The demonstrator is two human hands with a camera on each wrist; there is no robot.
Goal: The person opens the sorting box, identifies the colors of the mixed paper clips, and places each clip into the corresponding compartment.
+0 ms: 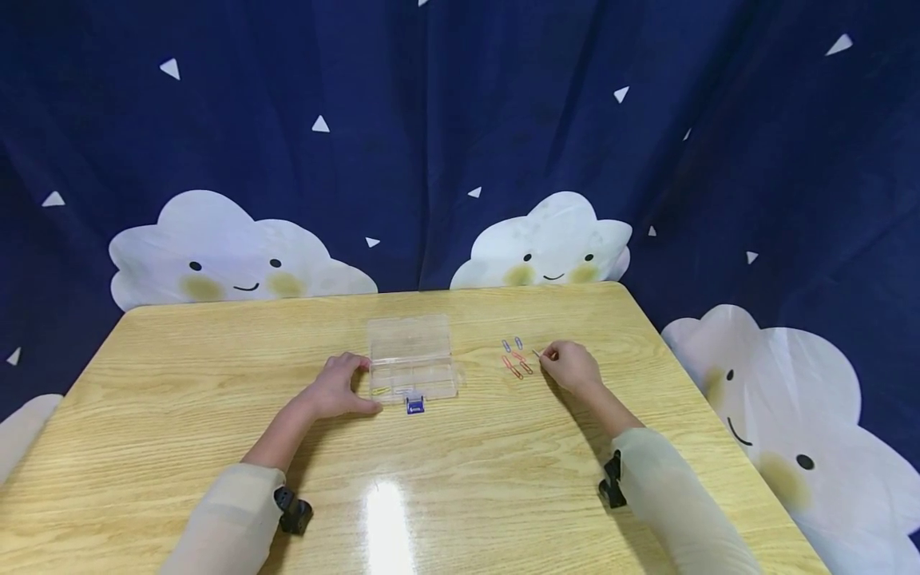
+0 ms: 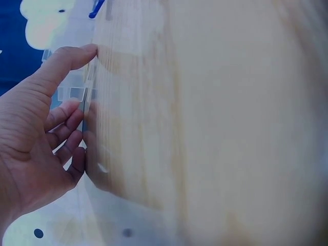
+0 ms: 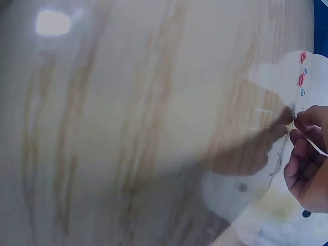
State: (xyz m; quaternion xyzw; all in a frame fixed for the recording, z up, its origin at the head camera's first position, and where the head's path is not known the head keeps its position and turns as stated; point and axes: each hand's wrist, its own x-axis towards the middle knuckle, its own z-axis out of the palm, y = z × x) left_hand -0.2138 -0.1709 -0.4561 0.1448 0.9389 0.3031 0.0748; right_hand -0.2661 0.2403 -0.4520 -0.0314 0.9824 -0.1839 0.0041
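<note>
A clear plastic box (image 1: pixel 413 375) lies with its lid (image 1: pixel 409 339) folded back and a blue label (image 1: pixel 414 406) at its front. My left hand (image 1: pixel 336 389) holds the box at its left side, thumb by the front corner and curled fingers near the hinge. In the left wrist view, that hand (image 2: pixel 46 120) is against the box's edge. Yellow paper clips (image 1: pixel 379 391) lie in the front left compartment. My right hand (image 1: pixel 571 366) pinches a small paper clip (image 1: pixel 537 353), mostly hidden by the fingertips. Left of it lie blue paper clips (image 1: pixel 518 343) and red paper clips (image 1: pixel 512 366).
The wooden table (image 1: pixel 446 495) has a bright light reflection at its front. A dark blue curtain (image 1: pixel 431 144) with white clouds hangs behind its far edge and along the right side. Black wrist cameras (image 1: pixel 293 511) sit on both sleeves.
</note>
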